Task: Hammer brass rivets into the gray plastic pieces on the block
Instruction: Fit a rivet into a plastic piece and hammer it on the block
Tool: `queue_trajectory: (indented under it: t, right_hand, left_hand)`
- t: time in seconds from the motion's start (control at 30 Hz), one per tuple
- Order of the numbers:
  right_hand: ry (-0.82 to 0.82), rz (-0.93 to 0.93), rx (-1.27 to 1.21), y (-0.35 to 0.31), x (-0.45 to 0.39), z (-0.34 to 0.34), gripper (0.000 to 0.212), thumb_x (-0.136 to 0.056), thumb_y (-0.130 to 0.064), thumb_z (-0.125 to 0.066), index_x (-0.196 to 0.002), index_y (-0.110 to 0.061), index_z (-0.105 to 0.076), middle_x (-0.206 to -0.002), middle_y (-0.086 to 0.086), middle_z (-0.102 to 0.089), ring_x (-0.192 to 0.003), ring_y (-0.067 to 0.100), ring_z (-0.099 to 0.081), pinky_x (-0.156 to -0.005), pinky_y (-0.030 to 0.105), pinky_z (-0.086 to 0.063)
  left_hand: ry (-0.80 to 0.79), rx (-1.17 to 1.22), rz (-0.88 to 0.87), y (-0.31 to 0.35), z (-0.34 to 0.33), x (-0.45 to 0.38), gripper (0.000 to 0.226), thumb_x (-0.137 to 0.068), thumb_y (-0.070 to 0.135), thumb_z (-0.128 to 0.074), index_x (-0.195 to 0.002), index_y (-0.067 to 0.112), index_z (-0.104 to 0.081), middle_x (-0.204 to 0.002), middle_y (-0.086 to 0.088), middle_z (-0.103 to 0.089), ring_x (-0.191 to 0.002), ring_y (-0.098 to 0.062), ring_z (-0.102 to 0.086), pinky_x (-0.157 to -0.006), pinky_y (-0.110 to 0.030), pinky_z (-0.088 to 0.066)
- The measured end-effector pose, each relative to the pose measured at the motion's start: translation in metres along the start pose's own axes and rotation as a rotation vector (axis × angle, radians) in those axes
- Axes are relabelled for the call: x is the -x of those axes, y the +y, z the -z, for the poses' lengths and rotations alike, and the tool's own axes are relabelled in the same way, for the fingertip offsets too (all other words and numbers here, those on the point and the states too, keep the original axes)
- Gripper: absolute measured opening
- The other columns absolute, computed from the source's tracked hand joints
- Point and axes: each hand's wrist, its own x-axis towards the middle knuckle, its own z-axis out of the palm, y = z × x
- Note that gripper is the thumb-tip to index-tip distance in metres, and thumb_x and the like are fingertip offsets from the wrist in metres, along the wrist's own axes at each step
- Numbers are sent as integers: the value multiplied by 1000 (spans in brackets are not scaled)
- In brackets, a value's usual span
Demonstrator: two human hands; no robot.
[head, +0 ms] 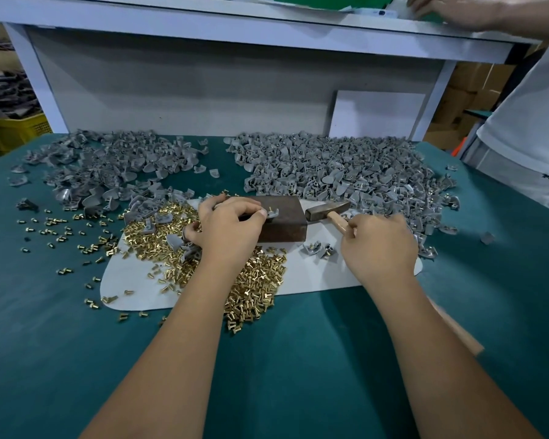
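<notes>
While pinched, gray piece [271,213] atop block [282,221].

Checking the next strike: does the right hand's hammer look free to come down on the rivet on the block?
Probably yes: the right hand holds the hammer beside the block, nothing above the rivet; left hand's fingers sit close.

Brass-gold rivets [254,280], gray plastic pieces [346,166], a rusty-brown block [282,226], teal tabletop [298,359].

Factory workbench [76,312]; heaped plastic pieces [346,166]; rivets [254,280]
</notes>
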Motion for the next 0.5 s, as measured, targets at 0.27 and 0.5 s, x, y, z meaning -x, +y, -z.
queue_trajectory:
  t: [0.27,0.5]
  right_hand:
    - [101,46,-59,-3,0,-6,30,-90,-26,-51,-113,-20,-69,-103,9,-64,-99,30,-46,-82,37,-35]
    - [167,85,-328,-15,2,-1,29,-90,-22,-55,-116,-24,-67,-104,4,-65,-102,26,-48,-86,35,-36]
  left_hand:
    - [20,-29,-6,-3,-3,-2,13,-89,40,-66,-77,38,-69,-104,32,-61,-132,-4,-25,-109,-51,-8]
    - [80,-19,-71,1,1,1,15,-89,42,-66,-75,45,-62,-103,31,-61,-131,-6,-27,-108,-46,-9]
